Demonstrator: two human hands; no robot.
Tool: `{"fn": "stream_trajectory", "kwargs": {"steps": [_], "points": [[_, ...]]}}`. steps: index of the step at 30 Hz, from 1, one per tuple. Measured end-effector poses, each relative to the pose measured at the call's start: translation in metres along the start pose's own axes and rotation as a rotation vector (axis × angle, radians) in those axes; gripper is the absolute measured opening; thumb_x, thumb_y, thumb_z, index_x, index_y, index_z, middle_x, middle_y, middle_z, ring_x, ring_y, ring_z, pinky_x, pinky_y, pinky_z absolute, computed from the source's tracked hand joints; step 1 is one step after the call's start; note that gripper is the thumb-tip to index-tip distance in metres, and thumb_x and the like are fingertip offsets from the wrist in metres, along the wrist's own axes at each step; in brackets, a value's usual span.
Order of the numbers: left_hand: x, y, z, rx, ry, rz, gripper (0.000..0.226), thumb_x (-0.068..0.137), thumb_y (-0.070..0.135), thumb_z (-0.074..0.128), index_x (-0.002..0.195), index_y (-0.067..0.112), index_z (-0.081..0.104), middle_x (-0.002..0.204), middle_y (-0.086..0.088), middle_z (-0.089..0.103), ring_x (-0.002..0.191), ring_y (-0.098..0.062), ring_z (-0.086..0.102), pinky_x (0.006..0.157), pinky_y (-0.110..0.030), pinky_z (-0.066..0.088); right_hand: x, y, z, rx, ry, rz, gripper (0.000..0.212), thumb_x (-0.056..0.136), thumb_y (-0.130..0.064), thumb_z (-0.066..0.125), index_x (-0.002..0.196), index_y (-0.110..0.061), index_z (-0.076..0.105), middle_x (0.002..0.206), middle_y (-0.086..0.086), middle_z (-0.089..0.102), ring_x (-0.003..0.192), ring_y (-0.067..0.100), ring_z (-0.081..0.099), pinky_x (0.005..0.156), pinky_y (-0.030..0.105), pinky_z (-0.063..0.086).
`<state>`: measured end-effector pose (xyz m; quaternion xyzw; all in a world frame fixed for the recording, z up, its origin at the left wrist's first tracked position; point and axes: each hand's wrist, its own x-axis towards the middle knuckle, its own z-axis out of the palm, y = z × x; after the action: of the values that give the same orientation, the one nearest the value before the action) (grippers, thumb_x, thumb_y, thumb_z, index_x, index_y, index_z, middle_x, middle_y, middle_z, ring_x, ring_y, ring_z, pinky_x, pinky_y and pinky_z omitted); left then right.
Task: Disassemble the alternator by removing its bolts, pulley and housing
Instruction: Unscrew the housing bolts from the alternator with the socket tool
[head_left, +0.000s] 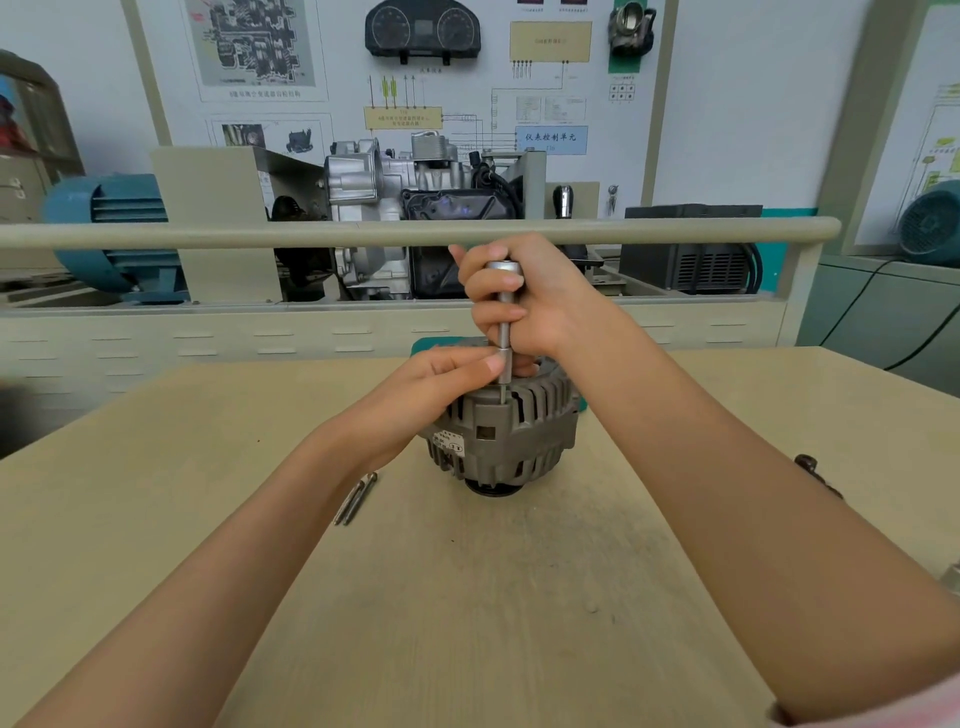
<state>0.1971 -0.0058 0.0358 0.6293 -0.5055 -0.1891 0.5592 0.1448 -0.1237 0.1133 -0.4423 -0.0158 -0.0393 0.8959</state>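
Nearest us, two loose bolts (357, 497) lie side by side on the wooden table (156, 519), just left of the alternator (506, 436); we judge them to be through-bolts already taken out. The alternator stands at mid-table with its pulley end down, a dark rim showing beneath the ribbed grey housing (540, 415). We read the body as cast metal: stiff, fairly heavy for its bulk, and stable under its own weight. Its slotted fins offer good purchase, so we would take hold around the housing's waist, not by the thin bolt shanks. A thin bolt shank (502, 393) rises from the near top edge of the housing into a socket driver (504, 317), a slim steel tool held upright. Our left hand (441, 379) pinches the lower collar of the driver, fingertips closed on it to steady the tip. Our right hand (524, 301) wraps the upper shaft, fingers curled firmly around it below the round cap. The polished steel is likely slippery, so a full wrap suits it better than a fingertip hold. Something teal (423, 345) lies behind the alternator, mostly hidden. Beyond the table we see a beige rail (208, 235), a cutaway gearbox (395, 182) and a wall panel with an instrument cluster (422, 31)
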Motion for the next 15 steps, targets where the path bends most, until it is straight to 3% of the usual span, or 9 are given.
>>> {"fn": "stream_trajectory", "kwargs": {"steps": [5, 7, 10, 11, 13, 15], "points": [[-0.001, 0.0, 0.002, 0.01, 0.046, 0.012, 0.034, 0.086, 0.036, 0.052, 0.109, 0.019, 0.07, 0.102, 0.004, 0.075, 0.097, -0.009, 0.068, 0.082, -0.018, 0.053, -0.004, 0.002, -0.001, -0.001, -0.091, 0.015, 0.02, 0.095, -0.006, 0.03, 0.089, -0.009, 0.049, 0.044, -0.01, 0.039, 0.026, 0.002, 0.031, 0.026, 0.013, 0.013], [-0.001, -0.002, 0.003, 0.003, 0.077, 0.031, 0.032, 0.084, 0.033, 0.054, 0.106, 0.017, 0.071, 0.097, 0.004, 0.075, 0.093, -0.009, 0.069, 0.08, -0.019, 0.053, -0.002, 0.007, 0.006, -0.048, 0.041, -0.065, 0.021, 0.094, -0.004, 0.029, 0.086, -0.011, 0.047, 0.044, -0.01, 0.04, 0.026, 0.002, 0.031, 0.025, 0.014, 0.014], [-0.001, -0.001, 0.006, -0.014, 0.111, 0.049, 0.021, 0.082, 0.03, 0.057, 0.085, 0.027, 0.077, 0.083, 0.008, 0.075, 0.081, -0.004, 0.07, 0.071, -0.015, 0.052, 0.003, 0.023, 0.015, -0.099, 0.492, -0.497, 0.017, 0.092, 0.0, 0.029, 0.094, -0.008, 0.043, 0.055, 0.001, 0.044, 0.031, 0.006, 0.039, 0.027, 0.014, 0.021], [-0.001, -0.001, 0.006, -0.01, 0.117, 0.053, 0.022, 0.081, 0.029, 0.057, 0.076, 0.029, 0.078, 0.079, 0.009, 0.075, 0.077, -0.003, 0.07, 0.068, -0.014, 0.052, 0.005, 0.028, 0.018, -0.088, 0.573, -0.604, 0.016, 0.093, 0.0, 0.029, 0.1, -0.007, 0.043, 0.06, 0.004, 0.044, 0.032, 0.007, 0.041, 0.028, 0.013, 0.023], [0.0, 0.0, 0.006, -0.017, 0.113, 0.051, 0.021, 0.078, 0.031, 0.058, 0.073, 0.031, 0.078, 0.078, 0.009, 0.075, 0.076, -0.004, 0.071, 0.067, -0.015, 0.052, 0.005, 0.03, 0.02, -0.077, 0.586, -0.61, 0.019, 0.095, -0.003, 0.028, 0.103, -0.006, 0.045, 0.062, 0.005, 0.042, 0.029, 0.006, 0.04, 0.028, 0.013, 0.022], [0.0, -0.001, 0.005, -0.029, 0.112, 0.044, 0.02, 0.077, 0.034, 0.06, 0.082, 0.029, 0.078, 0.085, 0.005, 0.076, 0.082, -0.007, 0.071, 0.07, -0.017, 0.054, 0.002, 0.021, 0.018, -0.111, 0.519, -0.458, 0.022, 0.093, -0.003, 0.026, 0.088, -0.007, 0.046, 0.057, 0.002, 0.041, 0.026, 0.005, 0.034, 0.028, 0.013, 0.017]]}}
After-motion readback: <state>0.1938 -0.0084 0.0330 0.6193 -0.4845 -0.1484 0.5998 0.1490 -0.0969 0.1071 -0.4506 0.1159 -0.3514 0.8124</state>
